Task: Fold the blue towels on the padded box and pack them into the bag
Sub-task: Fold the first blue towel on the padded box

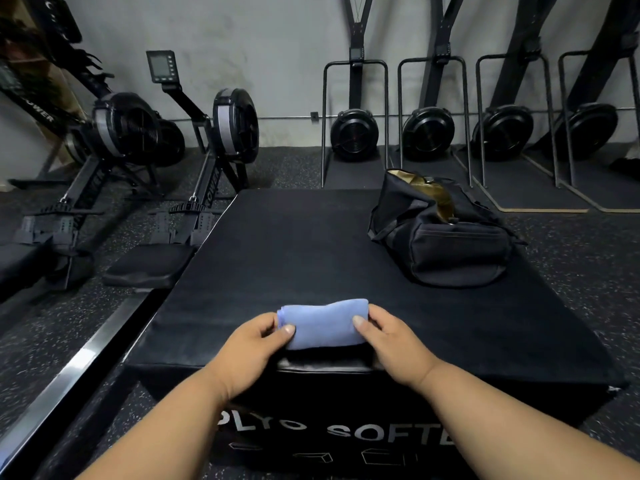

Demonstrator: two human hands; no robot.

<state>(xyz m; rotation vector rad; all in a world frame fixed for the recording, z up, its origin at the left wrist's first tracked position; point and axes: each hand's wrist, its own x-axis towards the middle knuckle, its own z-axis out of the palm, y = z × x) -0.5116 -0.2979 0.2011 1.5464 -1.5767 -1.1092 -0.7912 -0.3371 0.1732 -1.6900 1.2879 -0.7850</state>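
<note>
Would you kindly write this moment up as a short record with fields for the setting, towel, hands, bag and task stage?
setting: gym floor; rowing machines behind and to the left
surface: black padded box
towel: blue towel, folded small, lying near the front edge of the box
left hand: left hand pinches the towel's left end
right hand: right hand pinches the towel's right end
bag: black bag at the far right of the box, top open, gold lining showing
task stage: towel folded, not yet in the bag

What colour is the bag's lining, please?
Gold, seen at the bag's open top in the head view.
</note>
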